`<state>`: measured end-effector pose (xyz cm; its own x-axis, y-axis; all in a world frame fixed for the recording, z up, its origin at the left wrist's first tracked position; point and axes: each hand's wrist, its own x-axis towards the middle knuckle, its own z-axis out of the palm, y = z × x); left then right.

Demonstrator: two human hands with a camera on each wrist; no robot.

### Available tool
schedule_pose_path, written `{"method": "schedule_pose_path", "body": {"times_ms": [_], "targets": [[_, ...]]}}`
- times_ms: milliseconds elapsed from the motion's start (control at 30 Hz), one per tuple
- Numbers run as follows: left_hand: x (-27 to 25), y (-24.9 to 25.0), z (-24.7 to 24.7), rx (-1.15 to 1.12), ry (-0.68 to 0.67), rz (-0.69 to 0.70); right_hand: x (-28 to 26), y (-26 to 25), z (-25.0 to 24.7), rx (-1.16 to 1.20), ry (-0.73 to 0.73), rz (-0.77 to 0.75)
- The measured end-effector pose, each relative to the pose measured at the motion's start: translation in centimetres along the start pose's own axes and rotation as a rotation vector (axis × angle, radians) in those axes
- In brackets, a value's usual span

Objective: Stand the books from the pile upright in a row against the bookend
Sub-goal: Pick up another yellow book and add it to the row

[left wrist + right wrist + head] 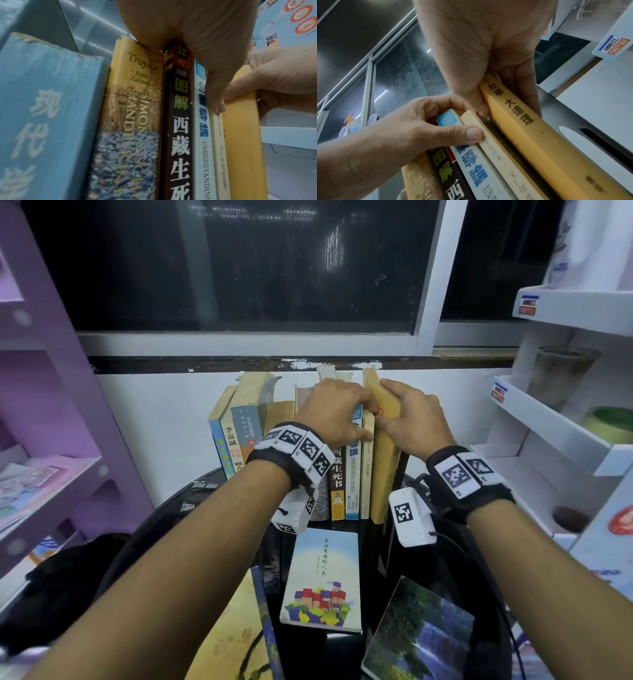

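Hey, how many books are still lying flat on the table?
3: the city-cover book in the middle, a yellow book at its left, a waterfall-cover book at its right. The arms may hide more.

Black wristbands (287, 463) with white coded tags, bare forearms

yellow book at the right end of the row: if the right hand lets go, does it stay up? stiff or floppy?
The yellow book looks thick and soft-covered, so probably fairly stiff in the right hand.

A dark gap shows between it and the thin cream book, so it may lean left when released.

The black bookend stands on its right, so tipping that way seems unlikely.
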<state>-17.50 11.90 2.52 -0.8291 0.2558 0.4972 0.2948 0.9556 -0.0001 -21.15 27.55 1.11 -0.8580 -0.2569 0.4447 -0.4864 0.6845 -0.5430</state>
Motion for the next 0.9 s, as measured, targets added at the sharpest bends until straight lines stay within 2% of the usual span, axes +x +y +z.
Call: {"method": "schedule_pose_path", "body": {"times_ms": [133, 233, 367, 567, 900], "targets": [[0.0, 0.0, 0.0, -0.017, 0.000, -0.004, 0.2, 0.3, -0.1, 0.089, -0.095, 0.004], [0.0, 0.0, -0.1, -0.014, -0.008, -0.023, 0.1, 0.8, -0.7, 0.172, -0.217, -0.008], [0.0, 0.1, 0.0, -0.014, -0.012, -0.032, -0.4, 1.9, -0.6, 0.129, -0.345, -0.064], [0.0, 0.1, -0.1, -0.040, -0.009, -0.046, -0.9, 2.6, 0.5, 0.123, -0.300, -0.108], [0.0, -0.1, 0.1, -0.054, 0.005, -0.056, 0.0, 3.0, 0.7, 0.172, -0.346, -0.147]]}}
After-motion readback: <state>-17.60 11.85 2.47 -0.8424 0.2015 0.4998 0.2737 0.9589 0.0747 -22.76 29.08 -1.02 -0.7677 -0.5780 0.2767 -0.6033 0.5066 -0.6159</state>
